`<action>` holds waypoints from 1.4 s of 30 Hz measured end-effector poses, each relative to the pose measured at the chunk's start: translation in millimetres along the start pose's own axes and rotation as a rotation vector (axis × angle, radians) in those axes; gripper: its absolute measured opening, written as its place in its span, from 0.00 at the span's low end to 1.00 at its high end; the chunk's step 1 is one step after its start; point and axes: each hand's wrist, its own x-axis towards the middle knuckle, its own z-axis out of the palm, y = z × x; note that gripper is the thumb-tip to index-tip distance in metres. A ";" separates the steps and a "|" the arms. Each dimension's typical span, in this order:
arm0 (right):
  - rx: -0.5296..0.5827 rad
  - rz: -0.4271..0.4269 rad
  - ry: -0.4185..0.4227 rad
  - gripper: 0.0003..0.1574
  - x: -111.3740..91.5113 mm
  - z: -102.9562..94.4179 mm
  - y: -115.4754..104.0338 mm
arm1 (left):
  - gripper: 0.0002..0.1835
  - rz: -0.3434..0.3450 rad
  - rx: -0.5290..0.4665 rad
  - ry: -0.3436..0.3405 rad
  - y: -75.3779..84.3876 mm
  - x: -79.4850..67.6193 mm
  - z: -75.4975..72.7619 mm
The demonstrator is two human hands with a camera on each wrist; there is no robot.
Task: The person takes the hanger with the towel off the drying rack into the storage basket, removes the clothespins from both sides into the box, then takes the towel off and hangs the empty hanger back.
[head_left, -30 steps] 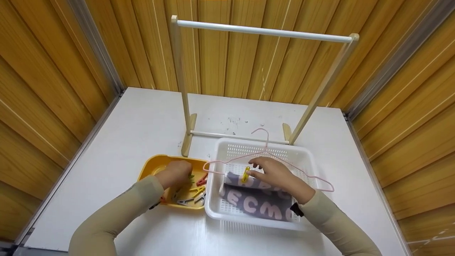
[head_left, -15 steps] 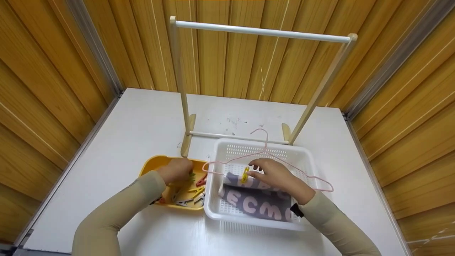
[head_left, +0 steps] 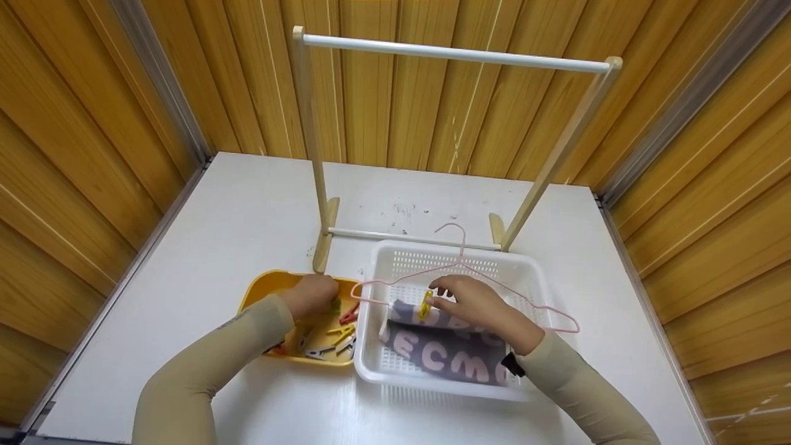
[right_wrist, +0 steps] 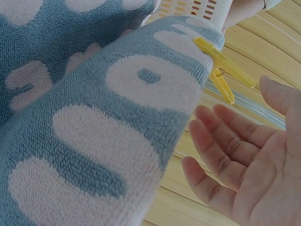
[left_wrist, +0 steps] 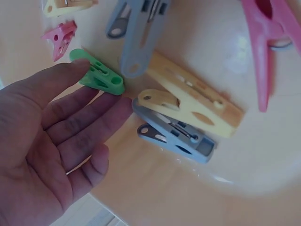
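Note:
My left hand (head_left: 312,295) is down in the yellow basin (head_left: 259,285). In the left wrist view its thumb and fingers pinch a green clothespin (left_wrist: 101,79) among other clothespins. My right hand (head_left: 473,301) hovers over the white basket, fingers loosely bent and holding nothing. Just off its fingertips, a yellow clothespin (right_wrist: 225,68) is clipped to the edge of a grey-blue towel (right_wrist: 141,127) with pale letters. The towel lies in the basket, partly hidden by my right hand. Over it rests a pink hanger (head_left: 426,270), its hook pointing to the back.
The white perforated basket (head_left: 369,364) stands right beside the basin. In the basin are a red clothespin (head_left: 349,315), a yellow clothespin (head_left: 340,334) and several others. Behind the basket rises a rack with a white top bar (head_left: 454,51) and wooden legs. Wood-panelled walls enclose the table.
My left hand has shifted slightly to the right within the basin. The right hand has stayed nearly still beside the yellow clothespin.

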 end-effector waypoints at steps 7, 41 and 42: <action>-0.002 0.018 -0.008 0.25 -2.6 -1.2 -1.9 | 0.05 0.009 0.022 0.000 2.7 1.9 0.3; 0.127 -0.035 -0.028 0.27 1.9 -0.6 8.0 | 0.19 0.095 -0.111 0.247 38.9 -57.7 -82.3; 0.136 -0.034 -0.029 0.27 1.9 -0.2 8.0 | 0.18 0.113 -0.113 0.264 42.3 -59.0 -82.5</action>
